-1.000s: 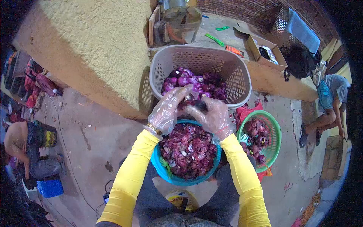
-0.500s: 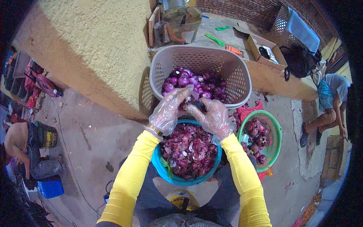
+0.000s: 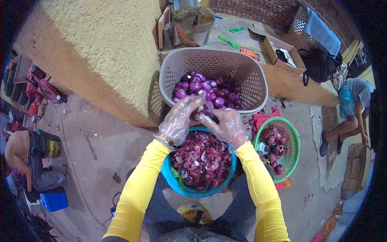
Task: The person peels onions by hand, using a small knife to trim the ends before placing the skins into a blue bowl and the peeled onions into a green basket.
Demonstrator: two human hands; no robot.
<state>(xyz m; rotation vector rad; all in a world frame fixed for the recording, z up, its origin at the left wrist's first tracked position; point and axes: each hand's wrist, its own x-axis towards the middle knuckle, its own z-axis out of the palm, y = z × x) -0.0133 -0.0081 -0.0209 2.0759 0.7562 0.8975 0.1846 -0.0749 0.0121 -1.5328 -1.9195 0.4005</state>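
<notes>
My left hand (image 3: 182,116), in a clear plastic glove, pinches a small purple onion (image 3: 206,109), mostly hidden by the fingers. My right hand (image 3: 230,126), gloved likewise, meets it with fingers closed around something dark that I cannot make out. Both hands hover above the near rim of a grey-brown perforated basket (image 3: 258,103), which holds peeled purple onions (image 3: 195,86). Below them, a blue basin (image 3: 169,177) between my knees is full of onion skins and scraps (image 3: 201,161). At the right, a green basket (image 3: 296,141) holds unpeeled onions (image 3: 278,147).
A yellow wall (image 3: 109,52) rises at the left. On the ledge behind lie a green-handled tool (image 3: 228,42), an orange packet (image 3: 250,54) and a cardboard box (image 3: 298,66). People sit bent over at far left (image 3: 20,153) and far right (image 3: 356,97).
My right fingers have shifted slightly against the onion, and the dark thing between my hands shows less. The baskets and basin stay in place.
</notes>
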